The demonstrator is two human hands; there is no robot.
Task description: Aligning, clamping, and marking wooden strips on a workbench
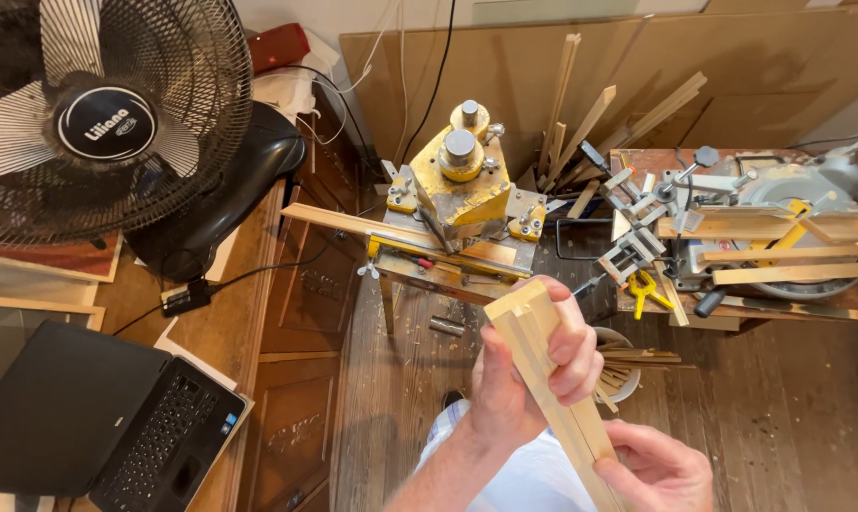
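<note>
- Single head-worn view, looking steeply down and forward over a wooden floor.
- Very near the left hand and right hand, low in the centre of the frame.
- Facing a yellow machine on its stand, mid-distance.
- Taking in a fan and laptop at left, a saw table at right.

- A woodworking workshop is shown.
- A yellow joining machine and a mitre saw are seen.
- Wood strips are leaned against board panels.
</note>
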